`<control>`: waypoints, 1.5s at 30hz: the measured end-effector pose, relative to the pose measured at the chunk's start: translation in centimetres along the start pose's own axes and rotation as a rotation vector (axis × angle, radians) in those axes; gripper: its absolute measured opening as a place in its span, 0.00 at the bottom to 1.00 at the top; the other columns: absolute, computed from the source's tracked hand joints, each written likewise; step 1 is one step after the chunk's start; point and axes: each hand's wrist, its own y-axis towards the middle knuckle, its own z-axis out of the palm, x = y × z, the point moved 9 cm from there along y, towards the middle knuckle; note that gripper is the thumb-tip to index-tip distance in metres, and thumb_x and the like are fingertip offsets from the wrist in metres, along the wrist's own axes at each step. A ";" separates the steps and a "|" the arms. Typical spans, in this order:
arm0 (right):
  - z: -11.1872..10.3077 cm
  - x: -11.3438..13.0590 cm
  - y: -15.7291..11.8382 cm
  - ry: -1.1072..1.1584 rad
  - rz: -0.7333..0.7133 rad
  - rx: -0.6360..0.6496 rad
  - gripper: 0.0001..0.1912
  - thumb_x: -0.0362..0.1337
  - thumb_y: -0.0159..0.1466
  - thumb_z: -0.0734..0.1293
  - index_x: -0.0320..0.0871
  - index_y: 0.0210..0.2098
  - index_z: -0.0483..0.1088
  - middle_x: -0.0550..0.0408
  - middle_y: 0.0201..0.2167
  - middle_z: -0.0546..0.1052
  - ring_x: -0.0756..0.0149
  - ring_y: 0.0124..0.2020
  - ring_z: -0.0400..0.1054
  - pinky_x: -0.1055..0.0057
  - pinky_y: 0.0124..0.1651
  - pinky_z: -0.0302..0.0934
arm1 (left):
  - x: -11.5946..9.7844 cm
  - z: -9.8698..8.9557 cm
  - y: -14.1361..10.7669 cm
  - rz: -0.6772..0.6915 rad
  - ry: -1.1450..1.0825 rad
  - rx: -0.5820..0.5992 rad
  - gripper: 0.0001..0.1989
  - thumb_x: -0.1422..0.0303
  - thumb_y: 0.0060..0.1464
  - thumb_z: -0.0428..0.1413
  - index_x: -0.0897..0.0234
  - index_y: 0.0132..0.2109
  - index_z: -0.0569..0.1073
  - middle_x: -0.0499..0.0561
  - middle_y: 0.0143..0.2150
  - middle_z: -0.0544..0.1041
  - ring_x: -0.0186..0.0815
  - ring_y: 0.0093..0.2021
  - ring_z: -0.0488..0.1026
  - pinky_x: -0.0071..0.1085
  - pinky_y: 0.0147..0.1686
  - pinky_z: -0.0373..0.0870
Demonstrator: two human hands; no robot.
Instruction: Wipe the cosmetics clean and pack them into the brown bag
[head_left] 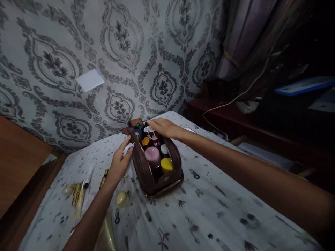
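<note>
A dark brown zippered toiletry bag (pixel 141 170) stands unzipped on the bed, packed with several jars and bottles. Among them are a pink-lidded jar (pixel 152 156), a yellow-lidded jar (pixel 166 165), an orange-capped bottle (pixel 145 141) and a shiny silver-capped bottle (pixel 150 131). My left hand (pixel 121 158) is closed on a crumpled white tissue (pixel 128 147), its fingertips against the bag's left side. Across the far right rim lies my right hand (pixel 162 127), fingers stretched over the contents; their undersides are hidden.
Left of my left arm lie a white tube (pixel 90 174), a gold tube (pixel 76 194) and a small gold-capped bottle (pixel 104 178). A round cream-coloured ball-like item (pixel 121 198) sits before the bag. A patterned wall (pixel 123 69) rises behind; a white cable (pixel 235 99) hangs at right.
</note>
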 end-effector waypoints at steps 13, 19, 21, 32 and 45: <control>-2.5 4.8 -8.1 -0.045 -0.554 -0.517 0.12 0.28 0.67 0.57 0.36 0.39 0.72 0.45 0.40 0.74 0.58 0.43 0.63 0.61 0.49 0.59 | -3.7 -2.2 -7.9 0.295 0.447 0.071 0.33 0.74 0.58 0.48 0.49 0.69 0.56 0.53 0.55 0.70 0.40 0.52 0.72 0.37 0.48 0.71; 1.5 8.4 -6.5 -0.377 -0.752 -0.229 0.07 0.28 0.65 0.62 0.38 0.32 0.71 0.46 0.41 0.73 0.53 0.49 0.60 0.58 0.50 0.56 | -4.9 0.9 -8.5 0.408 0.837 0.255 0.46 0.82 0.46 0.46 0.44 0.70 0.50 0.53 0.51 0.67 0.39 0.42 0.74 0.30 0.33 0.73; 2.1 8.7 -5.4 -0.441 -0.753 -0.157 0.05 0.27 0.63 0.63 0.38 0.34 0.71 0.45 0.42 0.74 0.51 0.50 0.61 0.57 0.50 0.56 | -4.6 0.9 -8.5 0.392 0.830 0.284 0.47 0.82 0.45 0.46 0.44 0.71 0.49 0.53 0.53 0.67 0.40 0.45 0.75 0.30 0.35 0.74; 2.0 8.7 -0.9 -0.315 -0.674 0.037 0.10 0.24 0.63 0.60 0.41 0.38 0.69 0.53 0.32 0.74 0.63 0.37 0.66 0.68 0.37 0.53 | -3.9 0.2 -9.1 0.343 0.768 0.315 0.48 0.83 0.45 0.47 0.43 0.71 0.48 0.53 0.55 0.68 0.42 0.49 0.74 0.31 0.37 0.75; -4.2 7.4 -4.0 -0.178 -0.598 -0.251 0.09 0.29 0.68 0.58 0.40 0.39 0.70 0.54 0.38 0.73 0.65 0.41 0.65 0.69 0.44 0.53 | -3.7 0.0 -9.5 0.304 0.757 0.316 0.48 0.82 0.44 0.46 0.44 0.71 0.49 0.53 0.56 0.69 0.43 0.49 0.73 0.33 0.40 0.75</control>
